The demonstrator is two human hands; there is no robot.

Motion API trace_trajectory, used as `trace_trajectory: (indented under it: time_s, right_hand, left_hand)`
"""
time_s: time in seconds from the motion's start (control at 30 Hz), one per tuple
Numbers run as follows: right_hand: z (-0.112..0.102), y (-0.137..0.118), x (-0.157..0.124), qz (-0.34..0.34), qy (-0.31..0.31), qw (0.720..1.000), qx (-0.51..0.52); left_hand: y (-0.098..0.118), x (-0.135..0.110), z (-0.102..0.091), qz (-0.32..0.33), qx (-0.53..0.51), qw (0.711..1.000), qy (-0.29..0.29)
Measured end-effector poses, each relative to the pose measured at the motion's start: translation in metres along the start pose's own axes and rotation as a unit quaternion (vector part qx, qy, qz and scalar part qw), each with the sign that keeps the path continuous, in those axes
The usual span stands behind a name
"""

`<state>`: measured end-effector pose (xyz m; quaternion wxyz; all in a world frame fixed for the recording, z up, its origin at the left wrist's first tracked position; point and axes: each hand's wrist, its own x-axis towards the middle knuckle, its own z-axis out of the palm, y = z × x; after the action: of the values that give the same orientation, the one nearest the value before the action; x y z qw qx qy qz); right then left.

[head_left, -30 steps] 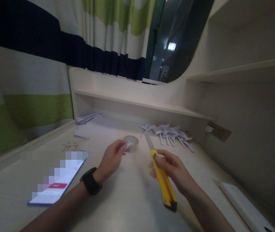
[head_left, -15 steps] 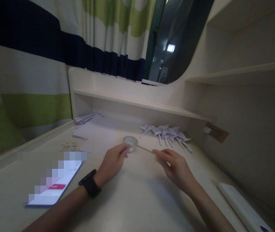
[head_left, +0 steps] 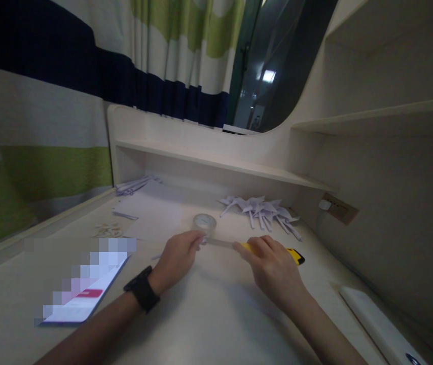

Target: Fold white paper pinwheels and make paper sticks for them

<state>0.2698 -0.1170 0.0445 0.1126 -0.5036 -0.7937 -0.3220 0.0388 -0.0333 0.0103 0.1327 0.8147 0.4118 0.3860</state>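
My right hand point(head_left: 275, 266) is wrapped round a yellow utility knife point(head_left: 295, 255), its blade point(head_left: 222, 243) out and pointing left. The blade's tip reaches the fingertips of my left hand point(head_left: 180, 256), which wears a black watch on its wrist. Those fingers are pinched on a small whitish bit, too blurred to name. Just behind them is a roll of clear tape point(head_left: 204, 222); whether the fingers touch it I cannot tell. A thin pale strip point(head_left: 156, 257) shows left of that hand.
White folded paper pinwheels point(head_left: 258, 208) lie back right. Paper sticks point(head_left: 135, 186) and white sheets point(head_left: 155, 203) are back left, near a pile of small pale pieces point(head_left: 108, 230). A lit tablet point(head_left: 87, 299) lies left, a white box-like object point(head_left: 376, 324) right.
My right hand has turned, bringing the knife's yellow handle into view and the blade lower, flatter and nearer my left fingertips. My left hand has barely moved.
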Motion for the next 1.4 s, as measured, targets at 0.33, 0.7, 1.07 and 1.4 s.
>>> trace_trajectory:
  time_s: [0.33,0.7,1.07,1.4]
  right_hand:
    - [-0.002,-0.003,0.003,-0.026,-0.002,0.999,-0.019]
    - [-0.002,-0.01,0.001,0.034,-0.07,0.996,0.039]
    - [0.075,0.053,-0.014,0.202,-0.153,0.955,0.152]
    - [0.111,0.069,-0.024,0.172,-0.158,0.947,0.221]
  left_hand:
    - [-0.003,-0.002,0.002,0.018,0.014,1.0,-0.017]
    - [-0.006,-0.002,0.001,0.033,0.03,0.999,-0.01]
    - [-0.011,0.008,0.001,-0.035,-0.086,0.996,-0.011]
    - [0.0,0.007,0.005,-0.128,-0.32,0.937,-0.056]
